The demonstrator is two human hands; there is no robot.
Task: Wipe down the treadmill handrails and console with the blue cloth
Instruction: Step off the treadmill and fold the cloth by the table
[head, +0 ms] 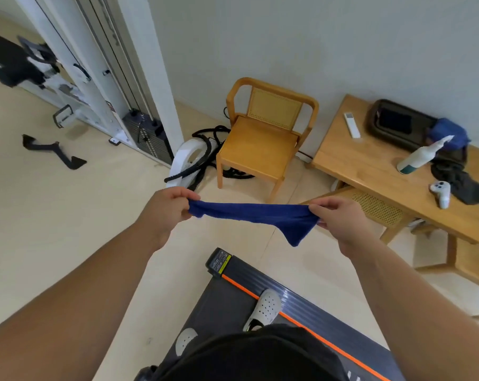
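Head view: treadmill deck (222, 306) on pale floor (54, 215).

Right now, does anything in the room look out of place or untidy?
Yes. A black strap lies loose on the floor near the cable machine, and black ropes lie tangled beside the wooden chair. Nothing looks spilled.
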